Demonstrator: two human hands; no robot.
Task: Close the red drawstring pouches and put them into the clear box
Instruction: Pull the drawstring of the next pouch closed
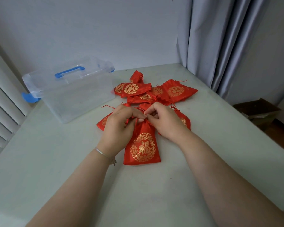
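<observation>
A red drawstring pouch (142, 145) with a gold emblem lies flat on the table in front of me, its gathered mouth pointing away. My left hand (117, 126) pinches the left side of that mouth. My right hand (162, 120) pinches the drawstring at the right side. Two more pouches lie partly under my hands, one at the left (102, 122) and one at the right (184, 119). A pile of several red pouches (151, 91) sits farther back. The clear box (75, 94) stands open at the left with nothing inside.
The box's clear lid with a blue handle (70, 72) leans behind it, and blue latches (29, 97) show at its ends. Grey curtains (220, 46) hang at the right. A cardboard box (257, 110) sits on the floor beyond the table's right edge.
</observation>
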